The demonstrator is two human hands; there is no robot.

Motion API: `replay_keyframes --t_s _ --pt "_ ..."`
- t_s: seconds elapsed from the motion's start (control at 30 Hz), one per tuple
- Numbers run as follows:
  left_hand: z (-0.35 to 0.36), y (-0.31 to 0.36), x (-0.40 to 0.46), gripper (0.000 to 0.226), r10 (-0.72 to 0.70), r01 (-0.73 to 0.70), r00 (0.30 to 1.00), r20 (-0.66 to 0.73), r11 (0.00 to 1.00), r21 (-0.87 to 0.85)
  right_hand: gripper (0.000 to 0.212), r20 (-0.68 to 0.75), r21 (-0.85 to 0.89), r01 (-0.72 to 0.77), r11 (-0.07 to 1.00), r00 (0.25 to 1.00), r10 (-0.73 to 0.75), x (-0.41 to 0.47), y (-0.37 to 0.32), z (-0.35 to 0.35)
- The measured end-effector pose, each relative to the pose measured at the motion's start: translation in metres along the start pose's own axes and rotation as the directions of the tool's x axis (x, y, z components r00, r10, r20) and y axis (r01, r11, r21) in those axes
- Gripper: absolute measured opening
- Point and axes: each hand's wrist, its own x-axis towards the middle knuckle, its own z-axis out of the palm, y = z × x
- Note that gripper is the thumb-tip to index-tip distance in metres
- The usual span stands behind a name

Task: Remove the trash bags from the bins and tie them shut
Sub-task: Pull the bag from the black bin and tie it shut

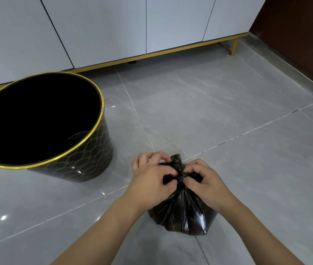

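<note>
Two sets of fingers curl tight around the gathered neck of the black trash bag [182, 213]. Left hand [150, 180]: thumb and forefinger pinch a twisted strand of plastic on the left of the knot; remaining fingers bent over the top. Right hand [205, 182]: fingertips pinch the opposite strand, knuckles raised. A short tuft of bag sticks up between the hands. Bag body bulges below the wrists, pleated toward the neck, sitting on the grey tiled floor [228, 111] near its lower edge in view, over a grout line. Bin [86, 150]: black, gold rim and gold lattice pattern, upright, at the floor's left edge, well apart from the bag; interior dark, no liner visible. White cabinet [104, 29] with gold base trim along the far edge.
</note>
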Motion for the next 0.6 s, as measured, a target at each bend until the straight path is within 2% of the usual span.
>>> replay_keyframes --t_s 0.13,0.27,0.37,0.5,0.6 --pt "0.002 0.001 0.0 0.023 -0.028 0.028 0.999 0.028 0.999 -0.03 0.019 -0.014 -0.105 -0.003 0.994 1.0 0.002 0.001 0.002 -0.001" --pt "0.008 0.002 0.001 0.013 -0.091 0.092 0.996 0.02 0.995 -0.037 0.024 -0.027 -0.086 -0.007 0.996 1.0 0.005 0.0 0.0 0.0" --pt "0.01 0.001 0.002 0.015 -0.099 0.1 0.995 -0.019 0.995 0.023 0.023 -0.02 -0.104 -0.016 0.994 1.0 0.014 0.003 -0.001 -0.001" --pt "0.01 -0.002 0.003 0.016 -0.001 0.018 0.995 -0.098 0.984 0.18 0.007 0.097 0.017 -0.232 0.973 0.968 0.23 0.007 -0.005 -0.003" --pt "0.009 0.0 0.003 0.02 0.076 -0.05 0.992 -0.096 0.968 0.248 0.006 0.219 0.232 -0.439 0.868 0.893 0.393 0.007 -0.007 -0.006"
